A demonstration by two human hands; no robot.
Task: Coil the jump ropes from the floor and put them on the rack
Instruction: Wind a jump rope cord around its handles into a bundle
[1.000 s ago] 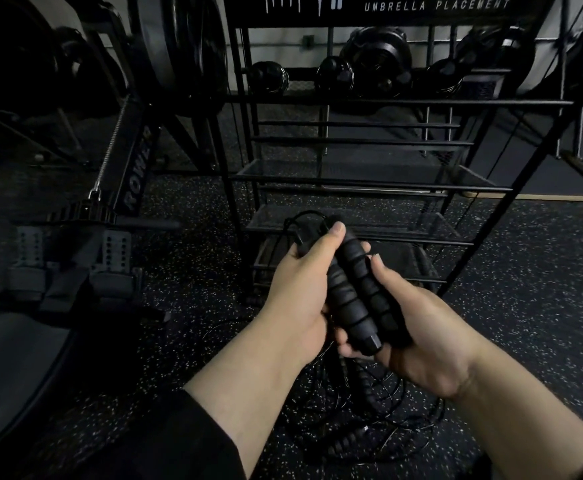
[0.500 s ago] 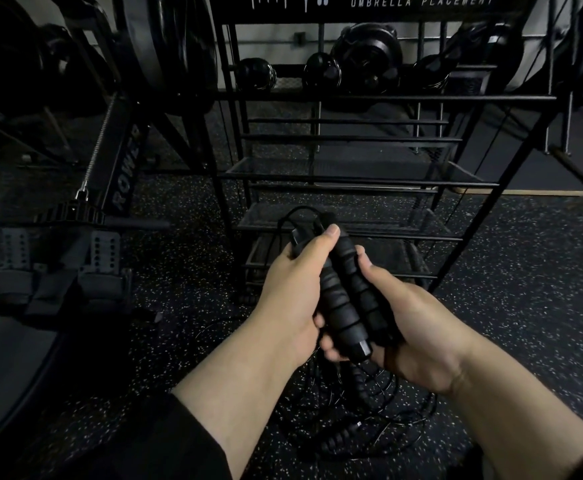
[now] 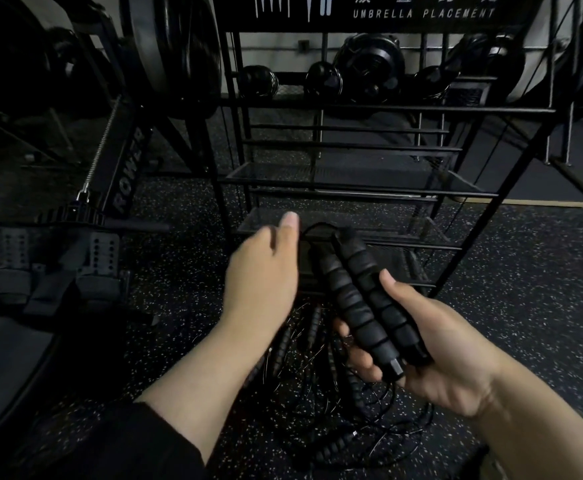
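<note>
- Head view: the right hand (image 3: 435, 344) grips two black ribbed jump-rope handles (image 3: 362, 303) side by side; its fingers curl under their lower ends and its thumb presses on top.
- The left hand (image 3: 262, 275) hangs just left of the handles, blurred, fingers loosely open and holding nothing.
- A thin cord (image 3: 317, 227) loops from the handle tops, just beyond the left fingertips.
- Below both hands, more jump ropes (image 3: 335, 420) lie tangled on the speckled floor (image 3: 525, 271).
- Past the fingertips stands the black wire rack (image 3: 352, 183), its mesh shelves bare.
- A rowing machine (image 3: 123, 174) sits left of the left hand.
</note>
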